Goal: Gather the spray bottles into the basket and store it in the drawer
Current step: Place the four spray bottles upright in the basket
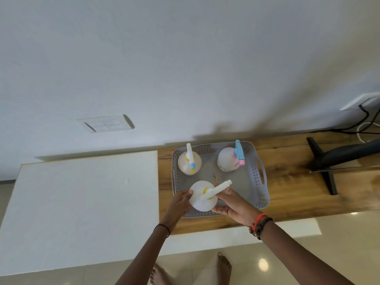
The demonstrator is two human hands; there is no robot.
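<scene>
A grey perforated basket [259, 182] sits on a wooden shelf top [287, 200]. Two spray bottles stand upright in its far half: one with a white, yellow and blue head [188, 161] at the far left, one with a blue and pink head [229, 159] at the far right. A third white bottle with a white head and yellow collar [202, 197] is at the basket's near left corner. My left hand [181, 204] presses its left side and my right hand [232, 204] wraps its right side. Whether this bottle rests on the basket floor is unclear.
A white cabinet top [82, 202] adjoins the wood on the left. A black monitor stand [327, 161] with cables [362, 126] occupies the right of the shelf. A switch plate [106, 123] is on the wall. Something small and brownish [216, 177] lies in the basket. Bare feet stand on tiles below.
</scene>
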